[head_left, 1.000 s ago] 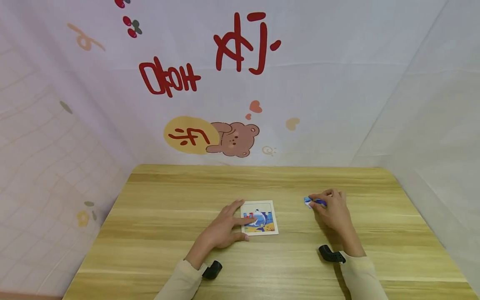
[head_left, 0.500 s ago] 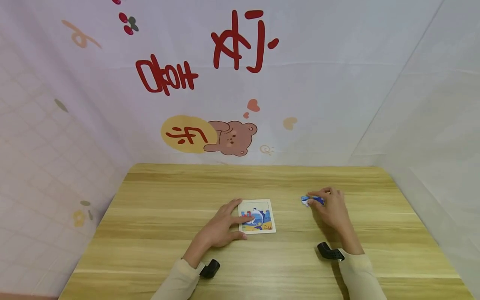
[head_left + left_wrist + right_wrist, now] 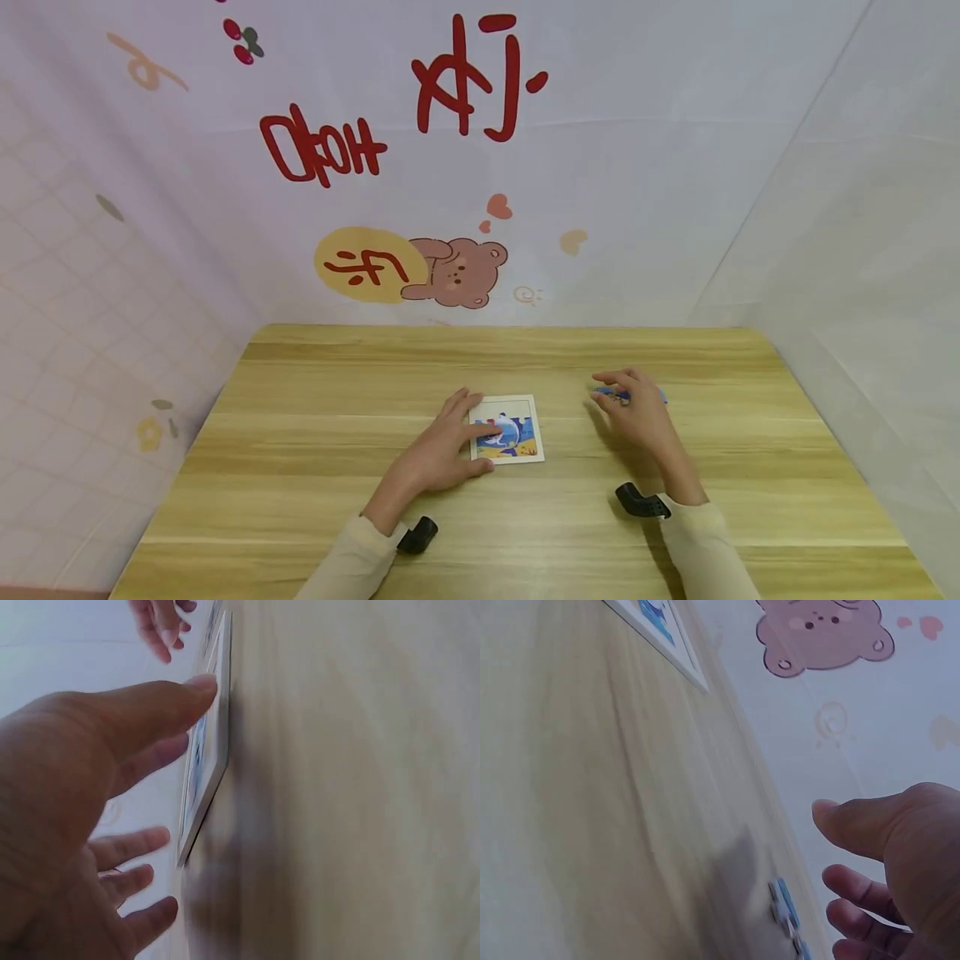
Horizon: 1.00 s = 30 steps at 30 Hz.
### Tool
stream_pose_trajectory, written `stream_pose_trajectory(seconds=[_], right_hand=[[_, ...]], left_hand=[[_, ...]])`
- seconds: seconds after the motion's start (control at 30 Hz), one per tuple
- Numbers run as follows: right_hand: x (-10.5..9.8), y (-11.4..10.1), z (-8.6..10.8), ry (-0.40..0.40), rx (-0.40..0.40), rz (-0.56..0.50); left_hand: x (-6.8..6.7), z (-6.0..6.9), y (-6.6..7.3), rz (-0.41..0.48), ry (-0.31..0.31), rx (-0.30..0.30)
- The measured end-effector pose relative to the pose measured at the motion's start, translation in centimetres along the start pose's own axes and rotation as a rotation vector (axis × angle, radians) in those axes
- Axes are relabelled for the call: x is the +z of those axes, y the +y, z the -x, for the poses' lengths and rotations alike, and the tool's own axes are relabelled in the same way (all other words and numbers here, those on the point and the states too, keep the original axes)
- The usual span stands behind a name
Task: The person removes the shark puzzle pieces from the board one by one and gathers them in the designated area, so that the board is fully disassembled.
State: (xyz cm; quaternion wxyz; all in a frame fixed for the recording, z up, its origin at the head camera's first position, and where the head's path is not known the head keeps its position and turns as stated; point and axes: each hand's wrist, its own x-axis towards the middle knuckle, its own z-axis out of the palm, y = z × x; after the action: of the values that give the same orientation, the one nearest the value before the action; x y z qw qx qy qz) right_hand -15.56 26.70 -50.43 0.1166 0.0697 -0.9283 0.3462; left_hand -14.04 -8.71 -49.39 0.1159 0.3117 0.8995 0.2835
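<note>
- Plainly, from my remote station I find the left hand point(image 3: 438, 454) resting on the white-framed puzzle board point(image 3: 506, 406), index finger over the blue-and-white sea creature point(image 3: 510, 432), thumb at the near edge.
- Left grip: not clenched; I see the remaining fingers spread near the board's far left corner.
- Board condition: flat on the wood-grain table point(image 3: 337, 400), left of the right hand point(image 3: 637, 412); the pale upper strip is visible above the coloured picture.
- Right grip: released; I see thumb and fingertips parted, nothing pinched between them.
- Blue puzzle pieces point(image 3: 785, 909): lying on the table beneath the right hand, well apart from the board; partly hidden, so I cannot give a count.
- Behind the table I record a white backdrop point(image 3: 637, 167) printed with a bear point(image 3: 461, 273).
</note>
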Motion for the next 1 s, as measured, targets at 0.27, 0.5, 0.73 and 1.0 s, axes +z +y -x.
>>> stream_pose_trajectory(seconds=[0.27, 0.5, 0.73, 1.0], right_hand=[[2.7, -2.2, 0.2, -0.08, -0.025, -0.016], [4.4, -3.7, 0.3, -0.128, -0.058, -0.032], [5.2, -5.0, 0.7, -0.16, -0.083, -0.042], [6.3, -5.8, 1.5, -0.239, -0.065, -0.011]], left_hand=[[0.8, -0.2, 0.2, -0.055, -0.014, 0.131], [0.7, -0.1, 0.0, -0.127, -0.027, 0.165], [0.9, -0.4, 0.2, -0.155, -0.058, 0.15], [1.3, -0.4, 0.4, -0.151, -0.069, 0.136]])
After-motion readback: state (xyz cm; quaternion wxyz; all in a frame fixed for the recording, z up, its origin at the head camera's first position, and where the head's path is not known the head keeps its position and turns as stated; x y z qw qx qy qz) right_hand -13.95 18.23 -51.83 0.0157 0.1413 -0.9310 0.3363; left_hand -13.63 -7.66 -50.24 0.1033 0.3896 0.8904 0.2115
